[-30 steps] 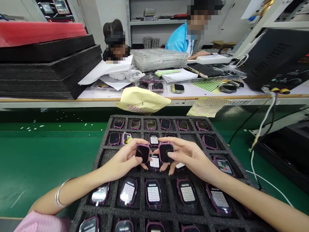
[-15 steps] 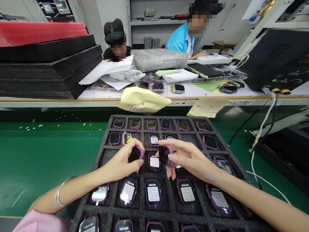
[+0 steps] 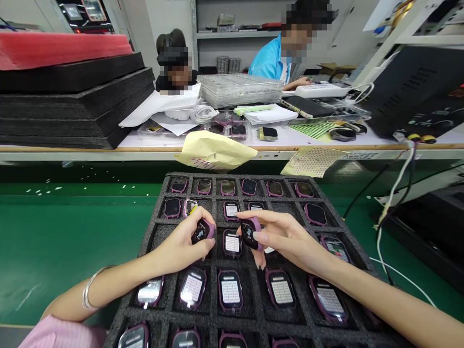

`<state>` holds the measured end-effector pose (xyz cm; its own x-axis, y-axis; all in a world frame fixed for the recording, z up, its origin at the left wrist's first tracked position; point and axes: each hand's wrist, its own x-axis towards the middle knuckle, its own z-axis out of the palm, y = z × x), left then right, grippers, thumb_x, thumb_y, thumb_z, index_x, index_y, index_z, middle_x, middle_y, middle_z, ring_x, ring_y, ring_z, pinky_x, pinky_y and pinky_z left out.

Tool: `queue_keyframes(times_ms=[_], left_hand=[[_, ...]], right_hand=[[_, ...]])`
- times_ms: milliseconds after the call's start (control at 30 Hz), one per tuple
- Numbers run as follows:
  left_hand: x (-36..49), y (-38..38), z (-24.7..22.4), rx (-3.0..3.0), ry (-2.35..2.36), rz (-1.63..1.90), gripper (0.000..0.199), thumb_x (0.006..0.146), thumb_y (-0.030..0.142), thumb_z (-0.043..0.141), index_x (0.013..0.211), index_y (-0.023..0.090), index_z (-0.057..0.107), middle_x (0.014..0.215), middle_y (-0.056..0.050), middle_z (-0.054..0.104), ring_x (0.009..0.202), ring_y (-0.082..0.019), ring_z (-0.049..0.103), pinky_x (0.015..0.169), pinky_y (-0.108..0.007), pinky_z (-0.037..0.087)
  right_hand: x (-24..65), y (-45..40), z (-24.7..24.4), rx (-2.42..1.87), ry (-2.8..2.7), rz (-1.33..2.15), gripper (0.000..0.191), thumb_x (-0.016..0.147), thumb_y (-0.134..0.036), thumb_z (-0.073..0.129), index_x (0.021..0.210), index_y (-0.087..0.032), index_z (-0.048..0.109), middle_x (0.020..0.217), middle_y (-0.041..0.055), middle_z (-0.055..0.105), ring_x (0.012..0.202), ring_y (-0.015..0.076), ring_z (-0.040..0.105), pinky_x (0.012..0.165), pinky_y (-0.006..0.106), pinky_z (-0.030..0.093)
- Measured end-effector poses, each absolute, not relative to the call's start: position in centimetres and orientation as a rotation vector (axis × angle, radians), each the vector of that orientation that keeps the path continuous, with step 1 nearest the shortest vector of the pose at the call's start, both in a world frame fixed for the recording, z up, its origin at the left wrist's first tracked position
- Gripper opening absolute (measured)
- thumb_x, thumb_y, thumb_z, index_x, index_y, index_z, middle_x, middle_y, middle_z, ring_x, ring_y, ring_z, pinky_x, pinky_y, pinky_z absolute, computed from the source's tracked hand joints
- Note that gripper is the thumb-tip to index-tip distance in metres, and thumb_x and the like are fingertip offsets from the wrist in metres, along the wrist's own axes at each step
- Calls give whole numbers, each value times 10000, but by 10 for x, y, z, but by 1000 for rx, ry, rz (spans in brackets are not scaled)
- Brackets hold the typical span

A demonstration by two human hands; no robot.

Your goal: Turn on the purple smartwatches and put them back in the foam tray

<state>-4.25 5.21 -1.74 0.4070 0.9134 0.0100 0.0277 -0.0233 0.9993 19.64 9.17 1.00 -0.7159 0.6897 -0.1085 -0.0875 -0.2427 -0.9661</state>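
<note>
My left hand (image 3: 192,239) is closed around a purple smartwatch body (image 3: 201,232) without a strap. Its dark screen shows a small white graphic. Between the thumb and fingers of my right hand (image 3: 277,237) is a second purple smartwatch body (image 3: 249,233), tilted, with a similar graphic lit. Both are held above a black foam tray (image 3: 213,270) divided into compartments. Several more purple watches lie in it, such as one with a white grid on its screen (image 3: 230,289) and a dark one (image 3: 316,213). My hands hide some compartments.
Beyond the tray runs a workbench edge (image 3: 145,153) with yellow sticker sheets (image 3: 217,150) hanging over it. Black foam trays (image 3: 72,111) are stacked at left. Clear plastic trays (image 3: 239,89) and a black box (image 3: 416,92) stand behind. Two people sit across; cables (image 3: 395,208) hang at right.
The screens of both held watches have gone from blank dark to showing a white graphic. My right hand has turned its watch slightly, showing more of its side; my left has barely moved.
</note>
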Motion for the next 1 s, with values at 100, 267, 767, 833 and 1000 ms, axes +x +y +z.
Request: queue_keyframes(times_ms=[100, 267, 767, 833, 1000], left_hand=[[-42, 53, -15, 1420, 901, 913, 186, 846, 102, 529, 931, 223, 417, 836, 52, 400, 456, -11, 378, 390, -148, 341], [-44, 52, -15, 1442, 926, 898, 189, 808, 57, 511, 884, 207, 425, 837, 41, 396, 516, -34, 392, 432, -154, 383], [-44, 53, -14, 1516, 918, 922, 182, 825, 72, 515, 906, 211, 431, 853, 29, 401, 615, -81, 393, 524, -199, 372], [-44, 54, -13, 1514, 915, 945, 187, 824, 75, 524, 912, 212, 431, 854, 30, 403, 620, -82, 395, 548, -209, 371], [-46, 55, -12, 1586, 937, 963, 194, 789, 41, 522, 861, 200, 437, 794, 30, 405, 689, -112, 392, 617, -224, 366]], right_hand=[[195, 91, 11, -733, -1473, 2003, 419, 862, -275, 690, 1252, -156, 592, 917, 93, 672, 565, 146, 662, 530, 247, 550], [197, 92, 9, -765, -1513, 2004, 393, 873, -282, 677, 1237, -158, 601, 1007, 121, 669, 538, 132, 653, 517, 245, 549], [196, 92, 11, -753, -1438, 2021, 422, 837, -297, 715, 1219, -147, 617, 940, 111, 681, 528, 133, 643, 497, 235, 545], [195, 91, 11, -750, -1412, 2017, 430, 828, -285, 724, 1220, -144, 618, 926, 106, 682, 532, 133, 643, 493, 228, 543], [193, 90, 13, -784, -1374, 1983, 432, 815, -259, 734, 1214, -139, 624, 849, 69, 670, 506, 123, 623, 458, 213, 525]])
